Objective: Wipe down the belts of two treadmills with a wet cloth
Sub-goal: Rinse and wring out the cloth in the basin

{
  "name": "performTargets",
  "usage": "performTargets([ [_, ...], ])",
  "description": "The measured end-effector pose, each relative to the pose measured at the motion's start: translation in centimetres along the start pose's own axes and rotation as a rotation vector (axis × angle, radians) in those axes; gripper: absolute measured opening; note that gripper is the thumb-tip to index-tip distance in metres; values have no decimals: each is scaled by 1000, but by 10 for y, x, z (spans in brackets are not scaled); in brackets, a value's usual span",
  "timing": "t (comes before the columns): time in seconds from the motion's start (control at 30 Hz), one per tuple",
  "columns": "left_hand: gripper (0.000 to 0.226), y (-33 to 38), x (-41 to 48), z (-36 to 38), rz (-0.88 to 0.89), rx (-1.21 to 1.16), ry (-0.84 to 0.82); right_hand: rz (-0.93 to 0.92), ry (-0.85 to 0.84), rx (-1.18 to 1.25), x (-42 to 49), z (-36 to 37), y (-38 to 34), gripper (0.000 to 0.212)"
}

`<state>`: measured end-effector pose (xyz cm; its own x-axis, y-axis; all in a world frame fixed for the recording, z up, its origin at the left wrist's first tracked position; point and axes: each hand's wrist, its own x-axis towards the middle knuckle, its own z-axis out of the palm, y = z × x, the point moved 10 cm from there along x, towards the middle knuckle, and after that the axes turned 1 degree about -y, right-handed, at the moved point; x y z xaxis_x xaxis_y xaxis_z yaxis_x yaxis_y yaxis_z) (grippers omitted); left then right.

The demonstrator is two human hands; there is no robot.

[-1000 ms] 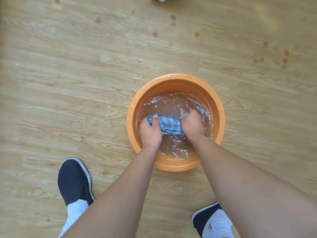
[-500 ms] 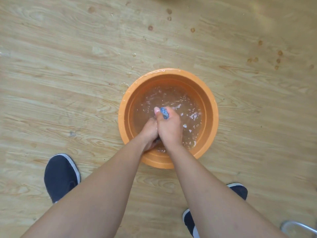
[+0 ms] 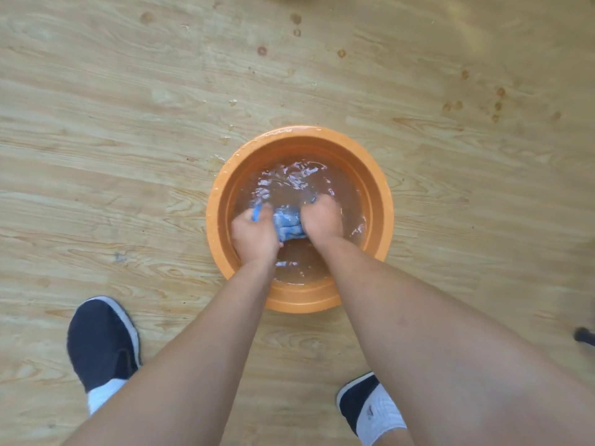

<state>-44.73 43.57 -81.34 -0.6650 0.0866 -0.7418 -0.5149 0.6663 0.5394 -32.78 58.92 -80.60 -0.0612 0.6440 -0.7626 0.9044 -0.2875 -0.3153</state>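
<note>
An orange plastic basin [image 3: 380, 194] half full of murky water stands on the wooden floor. A bunched blue cloth [image 3: 287, 224] lies in the water between my two hands. My left hand [image 3: 254, 235] grips the cloth's left end, and a blue edge pokes out above its fingers. My right hand [image 3: 322, 218] is closed on the cloth's right end. Both hands are partly in the rippling water. No treadmill is in view.
My two dark shoes with white socks stand on the floor, the left shoe [image 3: 101, 342] and the right shoe [image 3: 357, 397] near the basin's front. Water drops and round stains [image 3: 497, 106] mark the floor beyond the basin. A dark object [image 3: 584, 335] juts in at the right edge.
Half a second ago my hands were pressed together over the cloth. They have moved apart, and the blue cloth shows stretched between them again.
</note>
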Motion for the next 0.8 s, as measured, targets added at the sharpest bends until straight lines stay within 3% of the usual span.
performTargets([
  [0.1, 17, 8, 11, 5, 40, 123, -43, 76, 63, 59, 4, -16, 27, 22],
  [0.2, 29, 8, 9, 23, 0, 104, -159, 155, 94, 183, 0, -19, 52, 41],
  [0.27, 21, 0, 7, 33, -83, 61, -218, 87, 37, 335, -7, -12, 46, 47],
  [0.33, 23, -7, 1, 45, -159, 20, -297, -75, -30, 405, -17, -4, 26, 33],
  [0.43, 42, -13, -23, 64, -279, -142, -418, -288, -34, 207, -29, 3, 2, 22],
  [0.57, 54, -25, -35, 70, -357, -257, -412, -323, 30, 10, -21, -1, -14, 18],
  [0.63, 47, -25, -31, 59, -306, -288, -352, -341, -49, -98, -13, 11, -26, 10],
  [0.73, 34, -18, -32, 40, -170, -207, -346, -315, -138, -219, -2, 16, -29, 17],
  [0.8, 38, -11, -33, 29, -68, -148, -327, -289, -127, -296, 9, 9, -23, 28],
])
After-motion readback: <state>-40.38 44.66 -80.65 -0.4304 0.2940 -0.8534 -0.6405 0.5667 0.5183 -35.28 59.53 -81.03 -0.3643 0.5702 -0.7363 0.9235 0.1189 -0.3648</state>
